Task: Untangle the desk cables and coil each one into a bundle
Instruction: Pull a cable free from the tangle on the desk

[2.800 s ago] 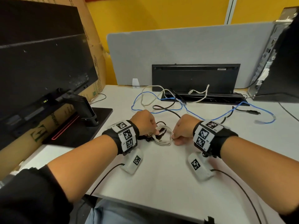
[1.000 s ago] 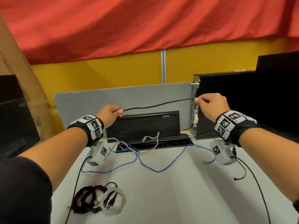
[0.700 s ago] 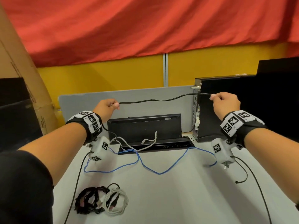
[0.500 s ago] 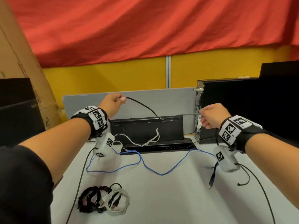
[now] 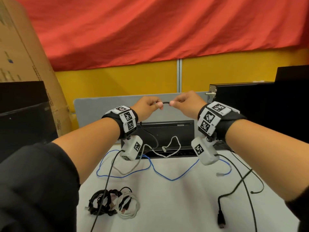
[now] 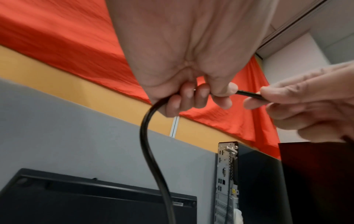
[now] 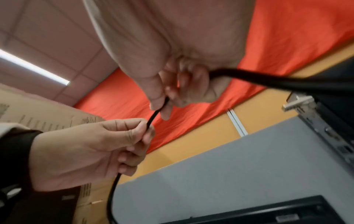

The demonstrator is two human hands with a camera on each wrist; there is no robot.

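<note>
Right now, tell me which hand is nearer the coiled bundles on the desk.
Left. The left hand is raised over the left half of the desk, above the bundles at the near left; the right hand is farther right. Both pinch the black cable.

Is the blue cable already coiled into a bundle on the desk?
No, the blue cable lies strung out in loose curves across the desk, while only the black and white bundles sit coiled nearer the person.

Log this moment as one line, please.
left hand: pinches black cable | right hand: pinches same cable | finished bundles: on desk
</note>
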